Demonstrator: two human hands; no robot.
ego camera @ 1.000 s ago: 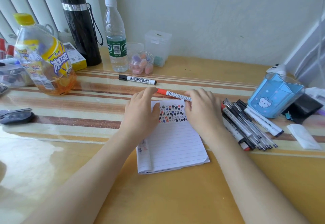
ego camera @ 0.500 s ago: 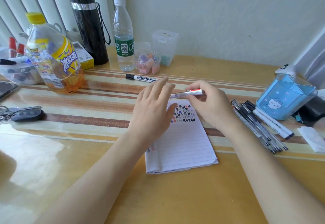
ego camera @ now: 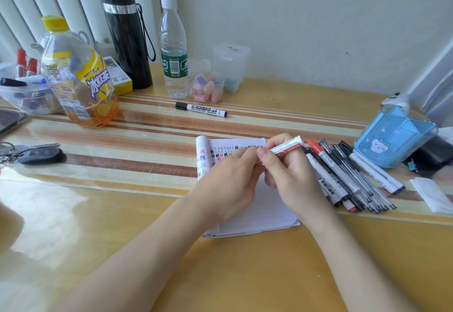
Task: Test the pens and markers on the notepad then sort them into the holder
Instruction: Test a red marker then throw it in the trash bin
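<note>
The hands, left [ego camera: 228, 181] and right [ego camera: 291, 177], grip a red marker [ego camera: 286, 145] above the notepad [ego camera: 268, 205]

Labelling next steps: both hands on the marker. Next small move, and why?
Likely the left hand pulls the cap off: it covers one end of the marker, the right hand grips the barrel, and the notepad lies just below.

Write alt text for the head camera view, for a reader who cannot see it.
The right hand grips a white marker with red print over a scribbled notepad, and the left hand holds its other end. Pens lie piled at right beside a blue holder; a black marker lies farther back.
</note>
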